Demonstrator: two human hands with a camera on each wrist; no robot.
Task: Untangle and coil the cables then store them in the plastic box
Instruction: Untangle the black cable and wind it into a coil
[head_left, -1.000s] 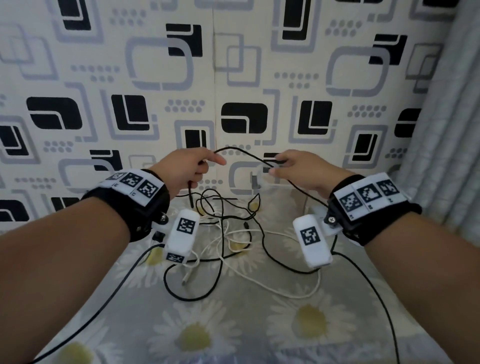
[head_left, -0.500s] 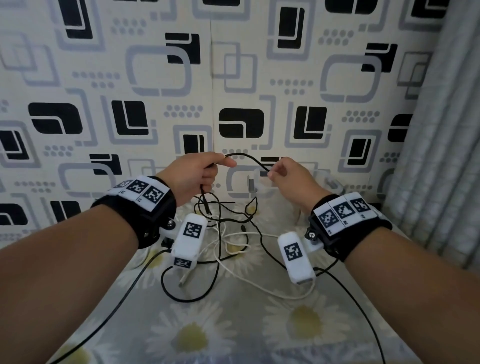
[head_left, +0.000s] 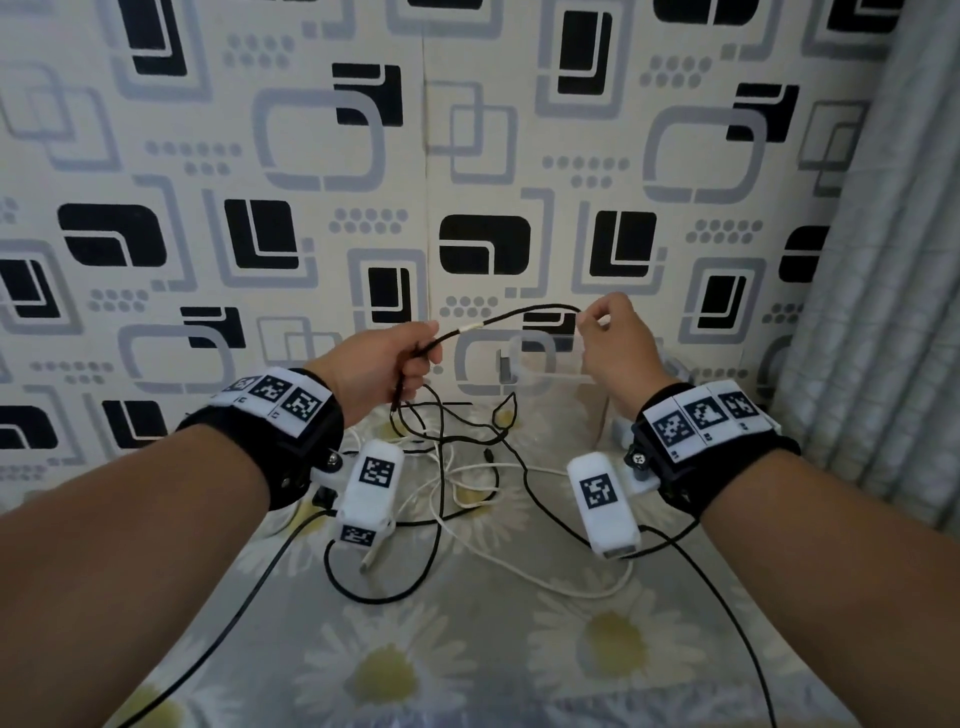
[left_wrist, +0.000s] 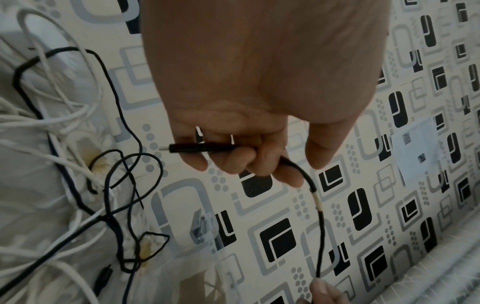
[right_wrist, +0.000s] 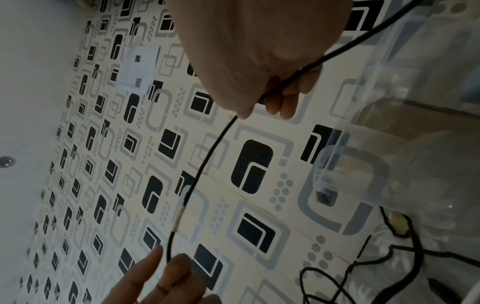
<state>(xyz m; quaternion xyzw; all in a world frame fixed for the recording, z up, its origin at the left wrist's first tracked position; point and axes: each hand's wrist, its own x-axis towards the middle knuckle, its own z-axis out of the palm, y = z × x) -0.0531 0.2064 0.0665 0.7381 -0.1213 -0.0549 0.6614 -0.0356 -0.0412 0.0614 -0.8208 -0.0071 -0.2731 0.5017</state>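
Note:
A thin black cable (head_left: 524, 313) with a pale band runs between my two raised hands. My left hand (head_left: 387, 366) grips its plug end (left_wrist: 197, 148), fingers curled round it. My right hand (head_left: 610, 338) pinches the cable (right_wrist: 207, 160) further along, between thumb and fingers. Below them a tangle of black cables (head_left: 452, 431) and white cables (head_left: 467, 499) lies on the daisy-print sheet. The clear plastic box (head_left: 545, 358) stands against the wall behind my right hand, partly hidden by it.
A patterned wall (head_left: 467, 156) closes the back and a grey curtain (head_left: 883, 260) hangs at the right. The wrist cameras' black leads (head_left: 727, 597) trail over the sheet (head_left: 467, 649) toward me. A white USB plug (head_left: 370, 561) lies at the left of the tangle.
Both hands have risen and spread apart after closing together half a second ago. The cable's pale band has come out of my left hand into view.

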